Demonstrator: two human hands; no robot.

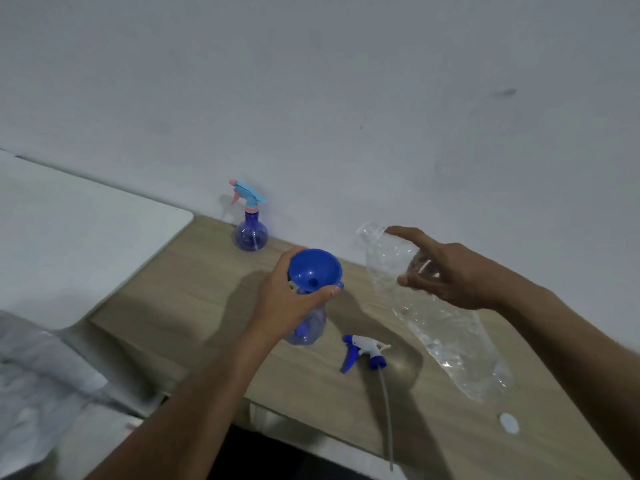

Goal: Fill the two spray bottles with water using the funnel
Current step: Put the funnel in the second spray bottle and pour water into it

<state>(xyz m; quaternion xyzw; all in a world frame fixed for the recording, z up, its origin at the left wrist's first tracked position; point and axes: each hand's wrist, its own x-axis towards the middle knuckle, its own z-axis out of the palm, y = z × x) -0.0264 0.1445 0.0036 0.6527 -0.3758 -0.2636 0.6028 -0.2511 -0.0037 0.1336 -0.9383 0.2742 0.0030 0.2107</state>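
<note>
Left hand [287, 299] clamps funnel [315, 270] onto open sprayer [306, 327] mid-tabletop [214, 271], right hand [446, 275] grips tilted water bottle [433, 313] beside it; I'd expect spill past the rim if the mouth misaligns or the pour surges.

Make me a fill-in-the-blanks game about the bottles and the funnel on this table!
1. The left hand steadies a funnel whose colour is ____.
2. The right hand holds a clear water bottle, tilted with its open mouth toward the ____.
3. The spray bottle at the wall has its spray head screwed ____.
4. The loose spray head lies on the ____.

Missing words: blue; funnel; on; table
</note>
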